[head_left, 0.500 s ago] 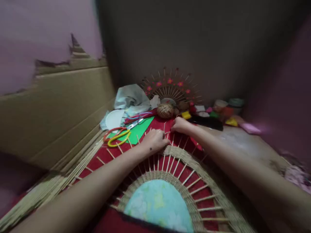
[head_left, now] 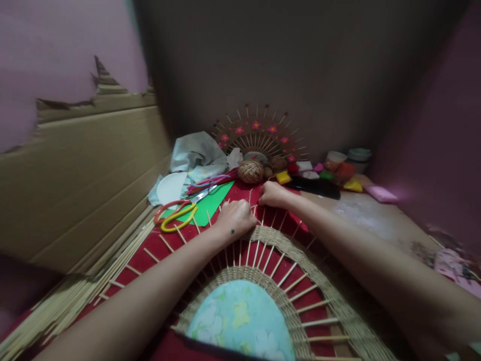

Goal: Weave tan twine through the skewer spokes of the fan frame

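Observation:
A half-round woven fan (head_left: 280, 239) with thin sticks radiating through its woven bands lies in front of me. Its middle is a pale blue floral cloth half-disc (head_left: 240, 321). My left hand (head_left: 236, 218) is closed over the sticks at the upper end of the outer woven band. Just right of it and slightly farther away, my right hand (head_left: 274, 194) is closed in a pinch on a strand of twine (head_left: 250, 197). The fingertips of both hands are mostly hidden. A ball of twine (head_left: 250, 171) sits just beyond them.
Scissors with orange and yellow handles (head_left: 178, 216) lie on green paper (head_left: 216, 203) to the left. A torn cardboard panel (head_left: 93, 175) and a bundle of long sticks (head_left: 71, 306) line the left side. At the back stands a flower-decorated fan (head_left: 259, 133). Clay pieces (head_left: 326, 175) and tubs (head_left: 358, 158) are back right.
The view has shifted slightly, so everything sits a little farther left. Both hands keep nearly the same grip and place on the fan.

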`<state>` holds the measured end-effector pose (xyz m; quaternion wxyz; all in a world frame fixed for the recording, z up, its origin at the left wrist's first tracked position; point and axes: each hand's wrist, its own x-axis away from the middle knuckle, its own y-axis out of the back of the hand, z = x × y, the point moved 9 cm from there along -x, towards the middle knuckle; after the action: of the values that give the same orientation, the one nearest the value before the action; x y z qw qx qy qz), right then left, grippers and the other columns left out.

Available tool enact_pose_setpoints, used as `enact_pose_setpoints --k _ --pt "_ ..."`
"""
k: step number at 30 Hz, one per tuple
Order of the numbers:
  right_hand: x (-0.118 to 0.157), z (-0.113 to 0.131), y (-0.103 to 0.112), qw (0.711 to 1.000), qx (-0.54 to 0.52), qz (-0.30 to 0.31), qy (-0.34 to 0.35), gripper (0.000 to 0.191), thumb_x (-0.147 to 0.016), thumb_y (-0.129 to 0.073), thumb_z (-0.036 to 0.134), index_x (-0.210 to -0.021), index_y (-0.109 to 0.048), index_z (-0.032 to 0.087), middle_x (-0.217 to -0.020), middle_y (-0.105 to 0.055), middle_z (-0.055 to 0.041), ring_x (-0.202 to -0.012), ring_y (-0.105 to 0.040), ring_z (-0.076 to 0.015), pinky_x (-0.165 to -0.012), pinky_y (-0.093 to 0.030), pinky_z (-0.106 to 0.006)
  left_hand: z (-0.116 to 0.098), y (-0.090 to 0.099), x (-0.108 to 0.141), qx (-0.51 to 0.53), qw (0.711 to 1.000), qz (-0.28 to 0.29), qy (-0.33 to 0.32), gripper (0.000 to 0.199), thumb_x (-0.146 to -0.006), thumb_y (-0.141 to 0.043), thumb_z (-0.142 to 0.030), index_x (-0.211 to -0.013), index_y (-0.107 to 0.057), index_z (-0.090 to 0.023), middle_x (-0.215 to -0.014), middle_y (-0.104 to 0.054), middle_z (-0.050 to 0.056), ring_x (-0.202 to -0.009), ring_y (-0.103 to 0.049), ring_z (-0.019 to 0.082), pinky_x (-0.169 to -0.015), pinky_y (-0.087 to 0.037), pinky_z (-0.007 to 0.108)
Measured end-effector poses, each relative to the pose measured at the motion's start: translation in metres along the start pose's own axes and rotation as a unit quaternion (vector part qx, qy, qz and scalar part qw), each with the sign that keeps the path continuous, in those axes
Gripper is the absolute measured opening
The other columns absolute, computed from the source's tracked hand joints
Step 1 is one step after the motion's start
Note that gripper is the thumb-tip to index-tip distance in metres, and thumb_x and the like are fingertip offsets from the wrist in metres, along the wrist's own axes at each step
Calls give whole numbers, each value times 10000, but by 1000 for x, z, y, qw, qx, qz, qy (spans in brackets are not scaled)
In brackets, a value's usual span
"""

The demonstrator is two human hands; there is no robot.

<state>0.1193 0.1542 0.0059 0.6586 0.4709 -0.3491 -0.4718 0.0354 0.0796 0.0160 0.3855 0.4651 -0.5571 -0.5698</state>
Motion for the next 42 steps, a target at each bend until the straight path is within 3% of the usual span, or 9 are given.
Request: enact_pose_setpoints --k 8,13,17,21,25,29,33,37,42 --pt "7 6 7 999 -11 21 36 131 -556 -620 255 -597 -635 131 -524 -529 -2 -520 -449 -112 -461 -303 -230 4 -5 1 22 1000 -14 13 248 -682 -466 -257 -685 -684 -139 -681 -669 127 -638 -609 234 -528 -356 293" --pt "30 24 16 989 -78 73 104 105 -573 -615 241 -560 -574 145 -456 -428 51 -483 -377 -83 -448 -278 -221 12 -7 -2 116 993 -11 7 187 -677 -517 -303 -679 -642 -164 -637 -622 60 -617 -564 191 -518 -336 265" --pt "54 31 21 971 -144 141 126 89 -592 -606 224 -585 -565 145 -488 -457 53 -489 -373 -75 -460 -285 -217 31 -12 -7 280 959 16 25 294 -604 -621 -311 -851 -609 -151 -638 -573 2 -564 -507 139 -479 -329 229" --pt "70 24 16 965 -141 185 119 106 -624 -606 247 -629 -574 146 -508 -474 42 -487 -400 -74 -462 -306 -208 35 -17 -6 389 918 81 7 193 -644 -564 -246 -796 -617 -138 -592 -553 -15 -522 -477 109 -484 -351 215" --pt "80 14 2 958 -131 229 114 90 -643 -580 226 -673 -581 141 -560 -538 12 -502 -467 -87 -471 -345 -202 30 -5 -3 313 947 52 -50 162 -642 -551 -241 -729 -648 -145 -674 -614 10 -624 -526 134 -551 -373 227" --pt "86 5 -2 956 -163 221 107 109 -669 -567 243 -713 -581 145 -589 -563 -1 -513 -503 -100 -471 -372 -205 21 -7 -1 213 969 70 -104 177 -663 -521 -255 -684 -665 -154 -645 -614 7 -638 -529 142 -559 -354 233" --pt "88 2 0 964 -164 183 102 92 -675 -577 242 -707 -588 156 -614 -589 0 -554 -526 -108 -502 -384 -206 22 -9 -2 200 971 78 -102 185 -666 -526 -269 -702 -670 -158 -652 -616 5 -650 -537 145 -585 -371 236" --pt "91 4 5 974 -128 155 108 66 -678 -572 209 -698 -605 155 -630 -600 -1 -572 -518 -106 -519 -371 -203 16 7 1 226 969 46 -93 191 -681 -546 -267 -783 -671 -164 -757 -637 21 -742 -560 157 -664 -407 242" --pt "93 8 5 974 -111 157 123 87 -692 -569 213 -716 -614 142 -612 -576 11 -560 -487 -100 -510 -347 -197 -16 22 7 188 972 24 -139 191 -692 -566 -239 -830 -681 -175 -825 -642 34 -784 -563 164 -700 -414 247"
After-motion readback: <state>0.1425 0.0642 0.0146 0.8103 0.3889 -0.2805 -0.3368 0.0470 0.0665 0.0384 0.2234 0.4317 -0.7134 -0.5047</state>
